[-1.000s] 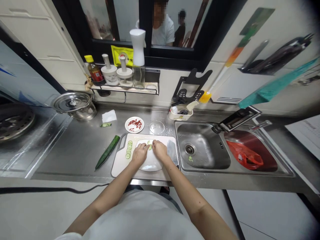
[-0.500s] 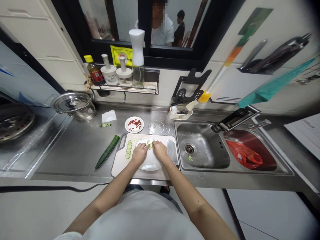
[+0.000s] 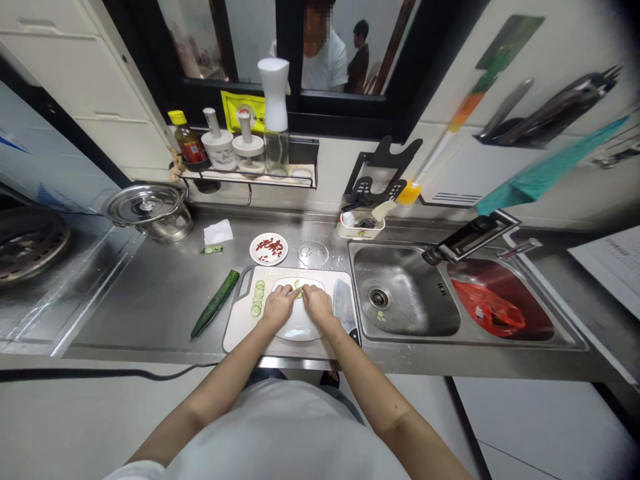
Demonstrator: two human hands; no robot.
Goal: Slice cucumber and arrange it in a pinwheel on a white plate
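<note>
Cucumber slices (image 3: 297, 284) lie on the far part of the white plate (image 3: 300, 328), between and just beyond the fingertips of the left hand (image 3: 279, 303) and right hand (image 3: 317, 303). Grip, both sides: fingers bunched and narrow at the slices; whether either pinches one cannot be told, since fingers cover part of them. Neither hand appears clearly nearer. Plate rests on the cutting board (image 3: 240, 335). Left of it, on the same board, a row of slices (image 3: 258, 299) has its long axis pointing away from the person; left hand nearer.
</note>
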